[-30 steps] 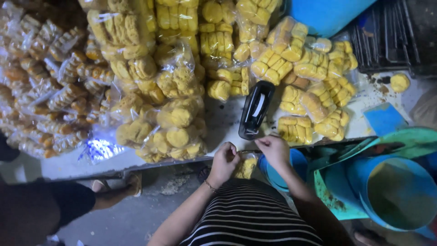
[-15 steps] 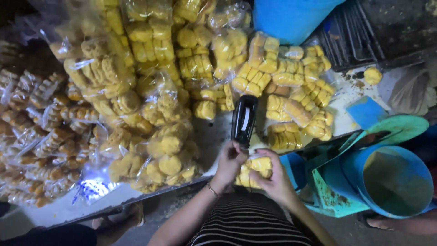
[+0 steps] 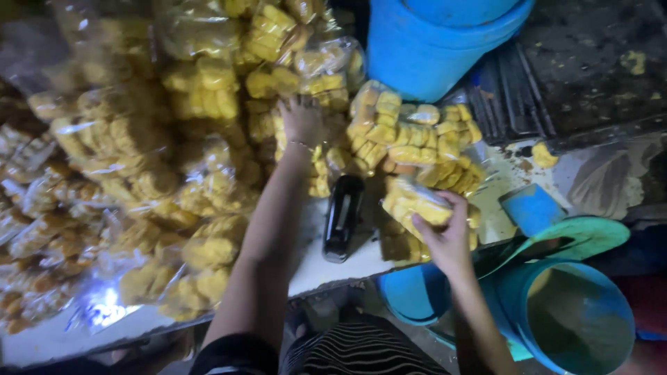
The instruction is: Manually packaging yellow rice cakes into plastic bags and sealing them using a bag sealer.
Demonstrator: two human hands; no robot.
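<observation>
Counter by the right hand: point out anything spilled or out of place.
One loose yellow piece lies unbagged on the wet counter, apart from the bags. Yellow crumbs dot the dark surface beyond. The right hand grips a bag; nothing else stands out.

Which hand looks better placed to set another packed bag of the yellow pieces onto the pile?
Probably the right hand: it grips a bag of yellow pieces at the pile's near edge. The left hand lies spread on bags farther back, holding nothing.
</observation>
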